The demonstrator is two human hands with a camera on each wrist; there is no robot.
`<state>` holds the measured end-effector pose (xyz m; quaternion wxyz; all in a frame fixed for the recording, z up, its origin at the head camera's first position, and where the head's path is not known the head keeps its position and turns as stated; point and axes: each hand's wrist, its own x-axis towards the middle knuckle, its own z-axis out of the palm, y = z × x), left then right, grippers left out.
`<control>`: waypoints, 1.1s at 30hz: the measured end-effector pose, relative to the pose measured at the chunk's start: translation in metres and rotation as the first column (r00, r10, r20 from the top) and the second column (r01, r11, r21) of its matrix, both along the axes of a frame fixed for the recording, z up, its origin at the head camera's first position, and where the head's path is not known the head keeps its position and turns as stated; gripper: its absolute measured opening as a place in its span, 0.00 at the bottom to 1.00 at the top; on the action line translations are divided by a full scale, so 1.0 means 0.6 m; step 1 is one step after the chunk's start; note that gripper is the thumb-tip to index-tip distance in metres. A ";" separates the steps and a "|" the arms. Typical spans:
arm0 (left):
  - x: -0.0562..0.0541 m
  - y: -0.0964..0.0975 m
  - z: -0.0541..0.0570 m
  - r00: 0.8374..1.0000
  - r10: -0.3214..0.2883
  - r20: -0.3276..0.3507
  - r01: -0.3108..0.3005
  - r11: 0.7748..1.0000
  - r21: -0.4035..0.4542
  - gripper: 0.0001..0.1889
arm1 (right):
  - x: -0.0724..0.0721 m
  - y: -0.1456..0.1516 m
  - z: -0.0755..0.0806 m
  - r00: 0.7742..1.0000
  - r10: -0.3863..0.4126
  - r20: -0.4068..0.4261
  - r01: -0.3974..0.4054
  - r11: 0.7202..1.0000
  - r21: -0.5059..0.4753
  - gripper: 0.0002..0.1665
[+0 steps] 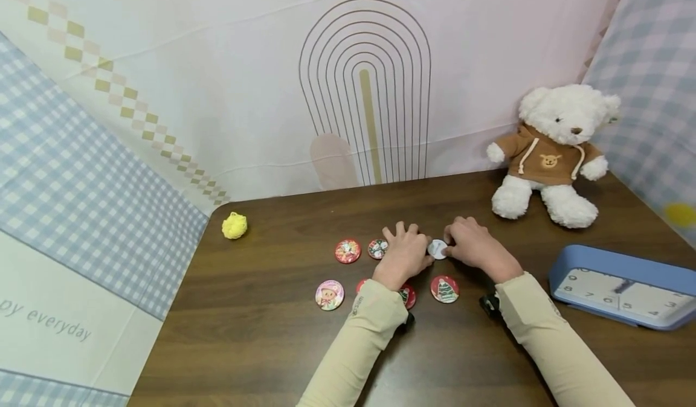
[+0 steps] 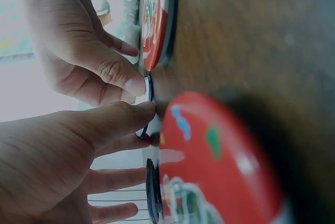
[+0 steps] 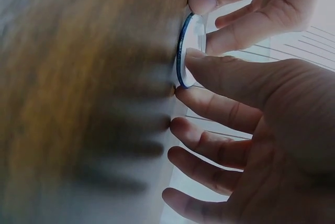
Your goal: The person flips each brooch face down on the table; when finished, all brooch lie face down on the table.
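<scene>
Left hand and right hand both pinch the white-backed badge at its edge — best keep each grip light, clear of the tree badge.

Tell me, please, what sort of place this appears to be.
Probably a cosy home-style corner, perhaps one staged for recording: a wood-grained table stands against printed hangings, with a white teddy bear sitting on it.
</scene>
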<state>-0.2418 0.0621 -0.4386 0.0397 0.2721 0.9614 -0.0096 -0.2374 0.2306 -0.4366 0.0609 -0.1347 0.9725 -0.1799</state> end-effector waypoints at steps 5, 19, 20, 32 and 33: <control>-0.007 -0.005 0.002 1.000 0.005 0.012 -0.005 1.000 0.017 0.20 | -0.005 -0.002 0.003 1.000 0.015 -0.009 -0.015 1.000 -0.006 0.11; -0.007 -0.015 0.001 0.999 0.015 0.033 -0.015 1.000 0.014 0.27 | 0.000 0.008 0.002 0.997 0.058 -0.042 -0.060 0.998 -0.033 0.09; -0.007 -0.017 0.001 0.999 0.017 0.033 -0.018 1.000 0.016 0.27 | 0.000 0.008 0.002 0.998 0.055 -0.039 -0.056 0.998 -0.034 0.09; -0.006 -0.050 -0.001 0.999 0.028 0.041 -0.032 0.994 0.102 0.28 | -0.001 -0.017 0.005 0.996 0.066 -0.061 -0.067 0.998 -0.010 0.12; -0.007 -0.053 0.000 0.999 0.033 0.034 -0.037 0.994 0.104 0.29 | -0.003 -0.021 0.006 0.995 0.069 -0.068 -0.069 0.998 -0.010 0.12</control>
